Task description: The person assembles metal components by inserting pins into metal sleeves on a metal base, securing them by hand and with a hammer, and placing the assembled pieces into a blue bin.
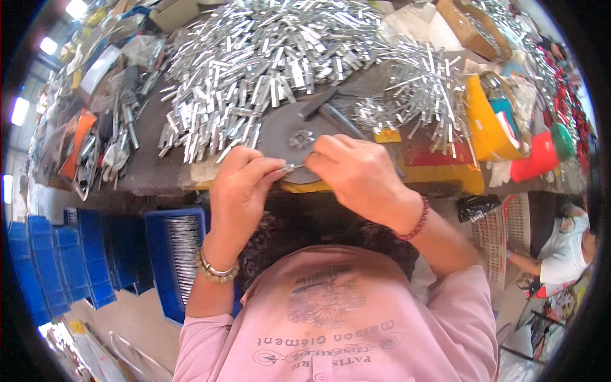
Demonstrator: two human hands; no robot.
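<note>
Over the near edge of the workbench, my left hand pinches a small silver metal piece between thumb and forefinger. From the other side my right hand closes its fingertips at the far end of that piece; exactly what lies inside its pinch is hidden. Beneath both hands sits a dark grey round plate. Several small metal fittings lie in a cluster on it. A hammer rests with its head on the plate's far side, its handle running toward my right hand.
A large heap of silver metal rods covers the back of the bench. More thin rods lie right of it. Pliers and hand tools are at left, a yellow container at right. Blue bins stand below left; a person is at far right.
</note>
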